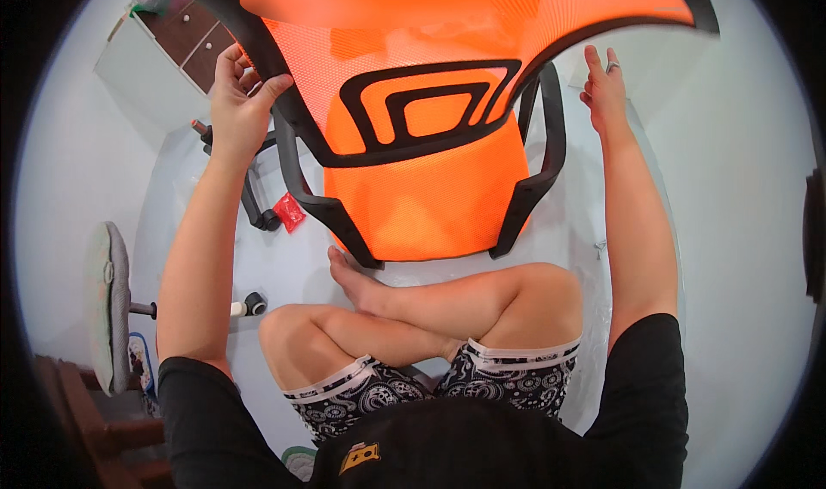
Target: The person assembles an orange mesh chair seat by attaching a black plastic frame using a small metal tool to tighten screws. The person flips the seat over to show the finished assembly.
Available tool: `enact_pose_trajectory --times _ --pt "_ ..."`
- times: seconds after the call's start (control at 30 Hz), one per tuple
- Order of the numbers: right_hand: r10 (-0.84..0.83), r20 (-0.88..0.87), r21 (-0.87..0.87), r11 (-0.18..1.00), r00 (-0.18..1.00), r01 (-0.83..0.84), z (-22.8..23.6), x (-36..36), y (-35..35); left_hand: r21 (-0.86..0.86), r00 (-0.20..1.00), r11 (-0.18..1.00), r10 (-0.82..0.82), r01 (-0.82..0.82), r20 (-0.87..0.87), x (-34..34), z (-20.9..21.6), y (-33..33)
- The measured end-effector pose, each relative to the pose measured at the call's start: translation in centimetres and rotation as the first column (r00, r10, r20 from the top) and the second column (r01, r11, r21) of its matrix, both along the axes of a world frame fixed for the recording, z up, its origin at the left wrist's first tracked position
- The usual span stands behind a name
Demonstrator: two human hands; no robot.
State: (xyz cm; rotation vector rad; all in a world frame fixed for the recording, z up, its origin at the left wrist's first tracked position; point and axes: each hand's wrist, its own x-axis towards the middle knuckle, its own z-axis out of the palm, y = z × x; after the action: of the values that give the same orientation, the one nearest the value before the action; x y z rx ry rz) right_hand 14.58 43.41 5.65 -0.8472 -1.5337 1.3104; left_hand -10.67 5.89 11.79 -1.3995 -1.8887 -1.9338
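Observation:
An orange mesh backrest (314,72) in a black frame slants across the top of the head view, its upper end cut off by the picture's edge. My left hand (241,110) is closed on the left side of that frame, thumb on the front and fingers partly hidden behind. Apart from the backrest's right side, my right hand (605,93) is raised with fingers spread and nothing in it; one finger wears a ring. Below the backrest lies an orange seat (426,214), flanked by a black left armrest (297,179) and right armrest (551,149).
A black wheeled base (252,198) and a red packet (290,213) lie left of the seat. Nearer are a black-and-white cylindrical part (255,303) and a grey cushioned stool (110,308). A brown-fronted drawer cabinet (183,31) stands far left. My crossed legs (430,304) are close to the seat.

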Motion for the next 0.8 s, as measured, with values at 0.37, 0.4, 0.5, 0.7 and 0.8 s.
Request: enact_pose_trajectory --times 0.37,0.4,0.5,0.7,0.8 --pt "0.254 -0.042 0.310 0.923 0.966 -0.229 -1.4 1.1 2.1 -0.045 0.984 0.998 -0.027 0.035 0.176 -4.4 -7.7 -2.3" --pt "0.328 -0.084 0.306 0.907 0.941 -0.289 -1.5 1.5 2.4 -0.051 0.981 0.998 -0.021 0.032 0.192 -4.5 -8.2 -2.4" --pt "0.340 -0.098 0.260 0.916 0.935 -0.306 -1.6 1.2 0.5 -0.100 0.984 0.994 -0.013 0.031 0.177 -5.4 -10.8 -2.8" --pt "0.265 0.025 0.121 0.956 0.964 -0.266 -5.0 1.4 0.4 -0.185 0.986 0.983 0.043 -0.013 0.160 -3.7 -13.4 -3.1" --pt "0.271 0.029 0.080 0.959 0.962 -0.272 -6.2 2.1 1.5 -0.202 0.979 0.979 0.023 0.019 0.201 -2.5 -13.6 -3.0"
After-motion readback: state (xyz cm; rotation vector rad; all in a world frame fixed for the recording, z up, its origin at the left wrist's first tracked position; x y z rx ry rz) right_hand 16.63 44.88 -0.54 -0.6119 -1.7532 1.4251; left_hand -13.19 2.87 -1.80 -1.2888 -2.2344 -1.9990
